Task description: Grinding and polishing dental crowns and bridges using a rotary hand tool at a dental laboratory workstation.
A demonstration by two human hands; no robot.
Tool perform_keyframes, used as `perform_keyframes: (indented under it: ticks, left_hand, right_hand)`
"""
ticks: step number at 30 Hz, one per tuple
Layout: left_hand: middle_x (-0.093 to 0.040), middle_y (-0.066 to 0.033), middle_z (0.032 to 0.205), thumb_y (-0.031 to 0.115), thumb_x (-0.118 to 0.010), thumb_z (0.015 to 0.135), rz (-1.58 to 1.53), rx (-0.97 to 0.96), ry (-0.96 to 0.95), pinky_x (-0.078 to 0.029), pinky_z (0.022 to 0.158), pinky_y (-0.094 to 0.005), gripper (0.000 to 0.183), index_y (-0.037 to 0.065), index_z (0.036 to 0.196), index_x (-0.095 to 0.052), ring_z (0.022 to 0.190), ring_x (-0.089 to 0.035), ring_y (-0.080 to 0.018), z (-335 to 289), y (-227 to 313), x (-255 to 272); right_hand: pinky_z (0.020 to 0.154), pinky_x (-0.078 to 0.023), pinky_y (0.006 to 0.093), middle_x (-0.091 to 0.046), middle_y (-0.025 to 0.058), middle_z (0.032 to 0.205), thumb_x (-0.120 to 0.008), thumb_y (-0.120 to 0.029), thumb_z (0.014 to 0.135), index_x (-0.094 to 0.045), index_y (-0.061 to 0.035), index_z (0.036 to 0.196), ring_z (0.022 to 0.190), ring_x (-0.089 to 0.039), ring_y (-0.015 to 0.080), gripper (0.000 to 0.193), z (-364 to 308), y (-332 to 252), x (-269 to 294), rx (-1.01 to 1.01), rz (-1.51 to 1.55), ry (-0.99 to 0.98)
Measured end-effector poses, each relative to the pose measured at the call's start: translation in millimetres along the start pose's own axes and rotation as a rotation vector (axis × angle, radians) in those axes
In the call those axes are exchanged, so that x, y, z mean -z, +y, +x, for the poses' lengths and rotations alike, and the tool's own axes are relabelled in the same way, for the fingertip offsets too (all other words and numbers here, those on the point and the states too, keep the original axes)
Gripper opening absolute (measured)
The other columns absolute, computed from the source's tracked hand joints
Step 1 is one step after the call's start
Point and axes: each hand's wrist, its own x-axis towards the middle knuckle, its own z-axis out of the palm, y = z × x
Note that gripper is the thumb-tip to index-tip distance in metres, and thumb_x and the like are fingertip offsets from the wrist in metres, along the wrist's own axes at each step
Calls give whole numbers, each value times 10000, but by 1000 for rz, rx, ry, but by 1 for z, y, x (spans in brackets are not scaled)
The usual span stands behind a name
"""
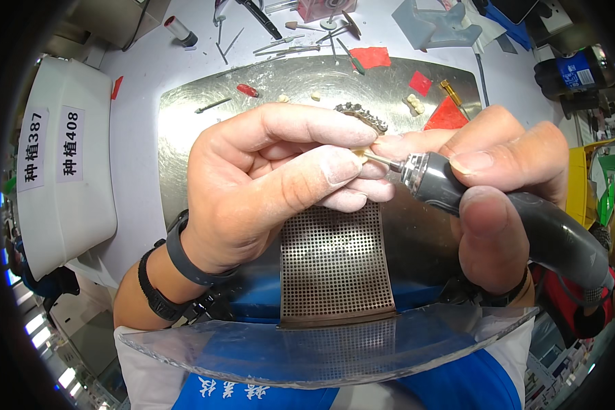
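Observation:
My left hand (273, 181) pinches a small pale tooth-like piece (357, 153) between thumb and fingertips; most of the piece is hidden by the fingers. My right hand (499, 191) grips a grey rotary handpiece (458, 195), and its thin metal bit (383, 160) touches the piece. Both hands hover above a perforated metal grille (335, 266) in front of a scuffed metal plate (184, 137). A dark metal dental framework (362, 116) lies on the plate just behind my fingers.
A curved clear shield (321, 348) spans the near edge. On the plate lie small tooth pieces (415, 102), red wax scraps (447, 116) and a red-tipped bur (247, 90). Several hand tools (287, 44) lie behind it. A white labelled box (61, 157) stands at left.

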Motion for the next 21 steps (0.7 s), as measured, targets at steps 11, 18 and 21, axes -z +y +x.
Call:
perform_keyframes:
  ticks: [11,18,21]
  left_hand:
    - [-698,-168,965,-21,-615,941,4,40,13,-553,739,-305,208,-35,1148,-638,817,-670,-179,-1,2,-1]
    - [-698,-166,991,-7,-626,935,-37,44,16,-559,774,-320,268,-37,1201,-635,882,-677,-184,1,1,-2]
    - [-697,-174,999,-6,-632,927,-2,17,-27,-560,772,-318,296,-40,1221,-631,883,-680,-187,1,0,0]
  right_hand:
    - [895,-613,478,-578,194,961,-535,-137,1049,-468,6,1161,1018,-712,391,194,0,-4,2,-60,-44,-3]
    - [852,-628,482,-585,212,912,-463,-201,1071,-461,5,1164,966,-724,409,226,5,11,11,64,108,-49]
    - [839,-630,475,-578,208,911,-463,-205,1064,-467,6,1171,953,-721,414,237,2,12,16,67,36,-58]
